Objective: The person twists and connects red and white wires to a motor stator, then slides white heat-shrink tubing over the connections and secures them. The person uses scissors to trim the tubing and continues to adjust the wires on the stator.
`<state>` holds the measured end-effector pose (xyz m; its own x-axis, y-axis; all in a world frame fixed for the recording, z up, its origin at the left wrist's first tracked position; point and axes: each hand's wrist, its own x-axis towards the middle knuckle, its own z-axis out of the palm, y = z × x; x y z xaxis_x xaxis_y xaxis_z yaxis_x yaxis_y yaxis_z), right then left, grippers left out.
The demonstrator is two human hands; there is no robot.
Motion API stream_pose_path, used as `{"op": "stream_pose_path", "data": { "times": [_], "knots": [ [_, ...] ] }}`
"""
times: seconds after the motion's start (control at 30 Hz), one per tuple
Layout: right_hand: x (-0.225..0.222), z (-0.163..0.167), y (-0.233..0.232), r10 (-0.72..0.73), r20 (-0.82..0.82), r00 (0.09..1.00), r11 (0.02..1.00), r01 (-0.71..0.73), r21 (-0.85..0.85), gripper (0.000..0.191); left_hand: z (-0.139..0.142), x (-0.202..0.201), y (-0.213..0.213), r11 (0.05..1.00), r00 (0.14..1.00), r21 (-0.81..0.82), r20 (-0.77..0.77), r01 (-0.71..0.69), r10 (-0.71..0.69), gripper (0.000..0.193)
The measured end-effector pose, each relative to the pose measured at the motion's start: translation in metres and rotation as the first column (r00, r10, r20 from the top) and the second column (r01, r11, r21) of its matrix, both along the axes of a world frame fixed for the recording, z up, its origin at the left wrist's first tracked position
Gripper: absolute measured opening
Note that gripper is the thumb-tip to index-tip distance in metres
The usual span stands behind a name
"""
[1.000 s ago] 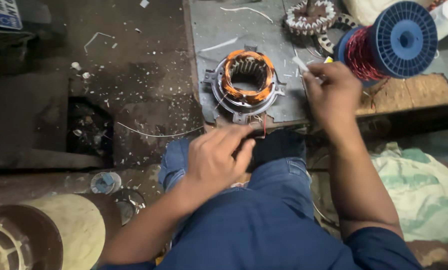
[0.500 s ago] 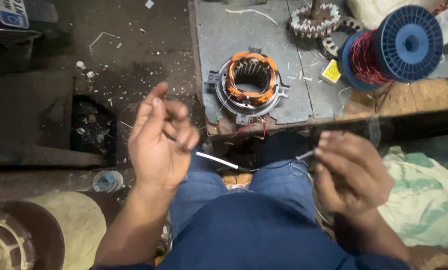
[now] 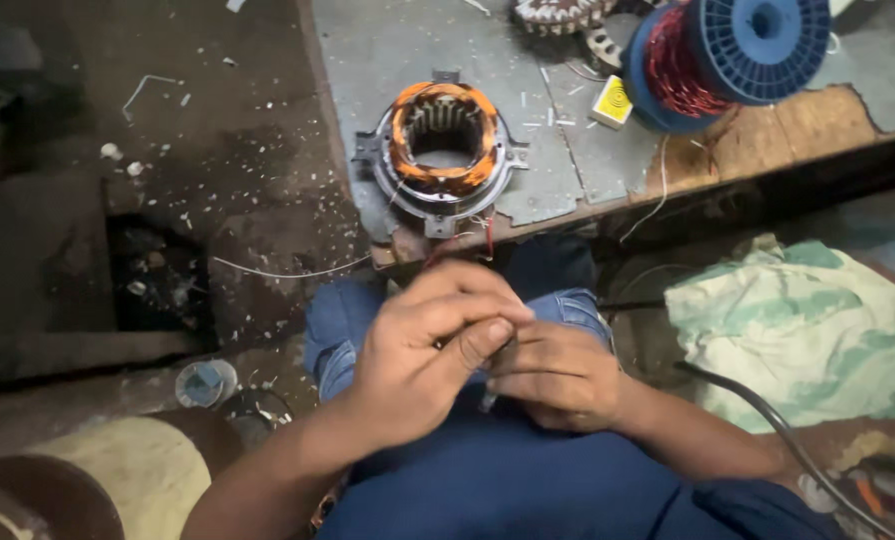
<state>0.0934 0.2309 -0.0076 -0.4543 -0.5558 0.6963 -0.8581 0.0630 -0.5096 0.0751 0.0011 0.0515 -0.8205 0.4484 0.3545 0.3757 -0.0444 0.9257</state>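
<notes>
Grimy workshop floor (image 3: 217, 170) fills the left side, strewn with pale scraps and a loose white wire; a low grey bench (image 3: 547, 190) with a worn wooden edge runs across the top right. On the bench sits a round motor stator (image 3: 441, 150) wound with copper coils, its red leads trailing over the near edge; to its right lie a small yellow block (image 3: 612, 102) and a big blue spool (image 3: 727, 55) of reddish wire, with another wound part partly cut off at the top.

Both hands meet over the person's lap, just below the bench edge and well apart from the stator. The left hand (image 3: 422, 360) lies on top, thumb and forefinger pressed together in a pinching grip; the right hand (image 3: 557, 375) is curled beneath and beside it, touching it, fingers closed. What they pinch is too small to tell — only a thin pale sliver shows just below the fingers, and I cannot tell which hand holds it.

Blue jeans and a dark blue shirt fill the bottom centre; a crumpled green-and-cream cloth (image 3: 797, 320) lies to the right, a black cable (image 3: 767, 420) crossing near it; a cream cylinder (image 3: 117, 480) sits at bottom left.
</notes>
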Motion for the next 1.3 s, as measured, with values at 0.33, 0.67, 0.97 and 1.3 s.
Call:
{"op": "stream_pose_path", "data": {
  "times": [0.33, 0.67, 0.97, 1.3],
  "knots": [
    [0.014, 0.032, 0.018, 0.1, 0.379, 0.92, 0.944, 0.032, -0.328, 0.009, 0.03, 0.025, 0.005, 0.961, 0.895, 0.071, -0.388, 0.266, -0.219, 0.01],
    [0.033, 0.056, -0.005, -0.029, 0.329, 0.944, 0.865, 0.189, -0.465, 0.01, -0.021, 0.06, 0.002, 0.906, 0.905, 0.018, -0.049, 0.423, -0.422, 0.019],
    [0.057, 0.06, 0.008, -0.003, 0.206, 0.979, 0.816, 0.121, -0.565, 0.006, -0.102, 0.098, -0.019, 0.894, 0.796, -0.086, -0.424, 0.44, -0.433, 0.016],
    [0.061, 0.057, 0.006, 0.052, 0.182, 0.982, 0.845, 0.053, -0.532, 0.012, 0.0, 0.076, -0.058, 0.978, 0.964, -0.193, 0.263, 0.078, -0.025, 0.036]
  ]
}}
